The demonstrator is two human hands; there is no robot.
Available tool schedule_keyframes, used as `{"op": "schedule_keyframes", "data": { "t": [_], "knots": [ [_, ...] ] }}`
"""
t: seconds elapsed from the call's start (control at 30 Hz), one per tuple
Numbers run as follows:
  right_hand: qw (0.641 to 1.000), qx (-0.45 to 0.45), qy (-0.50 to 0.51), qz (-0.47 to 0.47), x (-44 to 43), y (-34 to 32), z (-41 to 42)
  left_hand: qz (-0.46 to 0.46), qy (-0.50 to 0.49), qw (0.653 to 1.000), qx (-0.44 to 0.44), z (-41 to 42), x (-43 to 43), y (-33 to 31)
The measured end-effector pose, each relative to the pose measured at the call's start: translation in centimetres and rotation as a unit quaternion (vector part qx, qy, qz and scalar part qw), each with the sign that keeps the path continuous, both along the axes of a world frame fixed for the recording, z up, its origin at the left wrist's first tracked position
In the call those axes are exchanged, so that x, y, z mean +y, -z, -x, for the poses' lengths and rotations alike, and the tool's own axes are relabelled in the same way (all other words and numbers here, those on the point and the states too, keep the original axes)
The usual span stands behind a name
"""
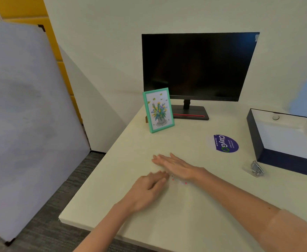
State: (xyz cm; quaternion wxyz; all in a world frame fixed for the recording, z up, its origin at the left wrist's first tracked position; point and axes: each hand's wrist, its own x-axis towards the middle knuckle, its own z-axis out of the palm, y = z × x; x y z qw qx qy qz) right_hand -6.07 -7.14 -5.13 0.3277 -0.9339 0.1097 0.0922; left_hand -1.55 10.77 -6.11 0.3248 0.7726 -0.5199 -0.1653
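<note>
My right hand point(176, 166) lies flat on the cream table point(112, 197), palm down with its fingers straight and pointing left. My left hand point(149, 188) rests just in front of it. Its fingers are loosely bent and the tips touch the table beside the right wrist. Below that wrist are a few small red and dark specks point(179, 180) on something pale and blurred. I cannot tell what it is. Neither hand visibly grips anything.
A teal picture frame point(159, 110) with a flower drawing stands behind the hands, in front of a dark monitor point(198, 66). A purple round sticker point(225, 143), a small metal clip point(256, 169) and an open navy box point(280, 159) lie to the right. A white board point(21, 106) leans at the left.
</note>
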Motion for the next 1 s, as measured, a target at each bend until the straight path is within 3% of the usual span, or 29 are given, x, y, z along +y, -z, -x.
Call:
{"op": "schedule_keyframes", "data": {
  "t": [0.07, 0.13, 0.27, 0.37, 0.6, 0.7, 0.77, 0.87, 0.93, 1.0],
  "knots": [
    [0.999, -0.004, -0.028, 0.020, 0.3, 0.2, 2.7, 0.108, -0.089, 0.989, 0.051, 0.4, 1.0, -0.4],
    [0.998, -0.013, -0.047, 0.029, 0.8, 0.3, 5.6, 0.130, -0.148, 0.980, 0.018, -0.1, 0.8, -0.3],
    [0.999, -0.032, 0.000, 0.028, 1.3, -0.1, 8.8, -0.082, -0.099, 0.989, -0.069, -0.7, -1.8, 0.4],
    [0.992, -0.054, 0.107, 0.041, 1.7, -0.6, 10.9, -0.144, -0.067, 0.977, -0.140, 0.5, -3.4, 0.7],
    [0.978, 0.007, 0.150, 0.144, 5.4, 1.1, 11.9, -0.137, 0.006, 0.980, -0.143, 3.2, -3.3, 0.7],
    [0.981, -0.013, 0.126, 0.145, 6.2, 0.8, 10.9, -0.089, 0.037, 0.992, -0.082, 3.0, -2.3, 0.5],
    [0.980, -0.044, 0.138, 0.137, 6.0, 0.6, 10.7, -0.021, 0.011, 1.000, -0.020, 2.6, -1.2, -0.1],
    [0.945, -0.095, 0.240, 0.198, 4.6, 0.3, 11.1, 0.044, -0.106, 0.991, -0.061, 1.2, 0.3, -0.8],
    [0.928, -0.092, 0.268, 0.243, 4.5, 0.3, 11.2, -0.008, -0.153, 0.982, -0.108, 0.8, 0.8, -1.1],
    [0.933, -0.064, 0.239, 0.262, 5.4, 0.6, 10.7, -0.092, -0.155, 0.971, -0.156, 1.1, 0.7, -0.8]
  ]
}}
